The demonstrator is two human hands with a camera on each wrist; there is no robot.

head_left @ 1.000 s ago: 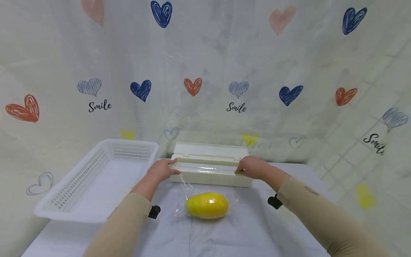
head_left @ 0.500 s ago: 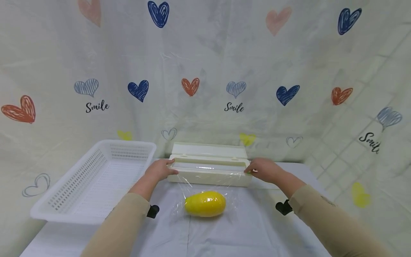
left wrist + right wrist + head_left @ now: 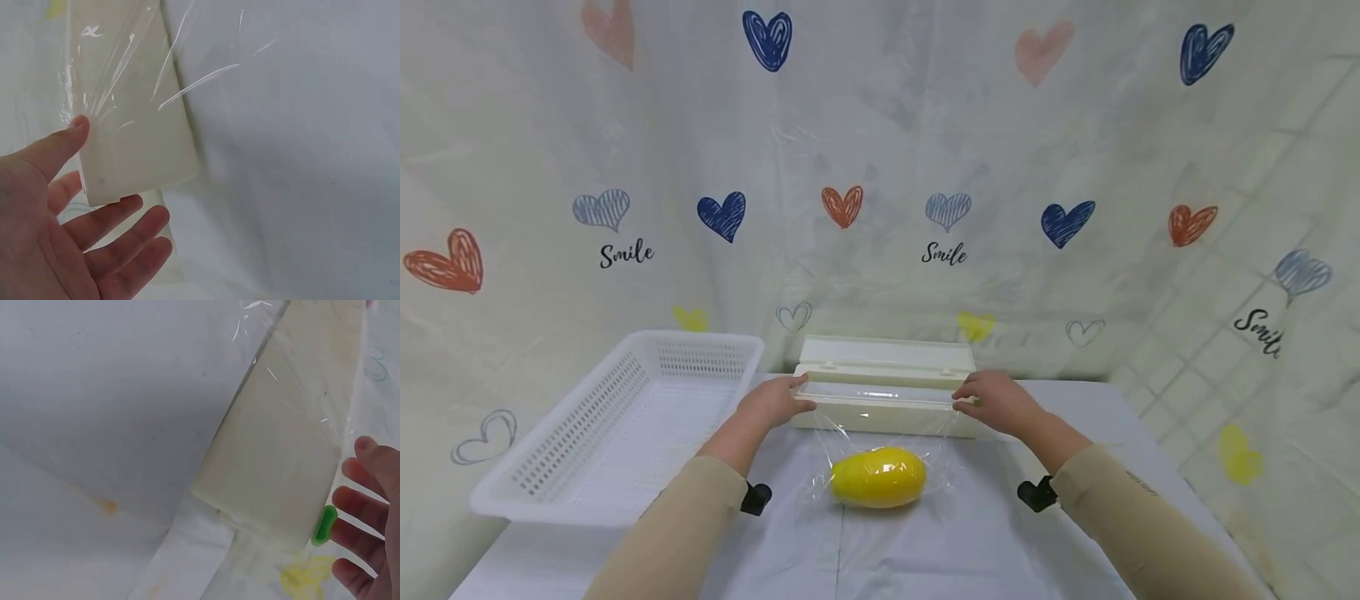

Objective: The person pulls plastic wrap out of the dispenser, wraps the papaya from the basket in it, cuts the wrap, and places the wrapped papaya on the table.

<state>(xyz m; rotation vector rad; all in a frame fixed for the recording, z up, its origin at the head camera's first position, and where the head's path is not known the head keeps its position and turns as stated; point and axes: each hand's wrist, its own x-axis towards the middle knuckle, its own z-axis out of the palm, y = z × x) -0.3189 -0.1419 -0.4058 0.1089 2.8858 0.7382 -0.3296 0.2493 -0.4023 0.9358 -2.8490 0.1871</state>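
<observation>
A cream cling film dispenser (image 3: 883, 419) stands at the back of the table with its lid raised. Clear cling film (image 3: 832, 440) stretches from its front edge down over a yellow, papaya-like fruit (image 3: 878, 477). At the dispenser's left end, my left hand (image 3: 772, 402) grips the corner; in the left wrist view the thumb (image 3: 78, 125) presses on the film and the other fingers spread around the end. My right hand (image 3: 1000, 402) is at the right end, fingers loosely bent, beside the green slider cutter (image 3: 324, 526), which a finger seems to touch.
To the left is a white perforated plastic basket (image 3: 625, 450). A white cloth (image 3: 910, 558) covers the table. Behind hangs a curtain (image 3: 880, 283) printed with hearts and "Smile".
My right hand moved right to the dispenser's end, then slightly back left, its fingers loosening. Film now shows between the dispenser's right side and the fruit. My left hand stays at its corner.
</observation>
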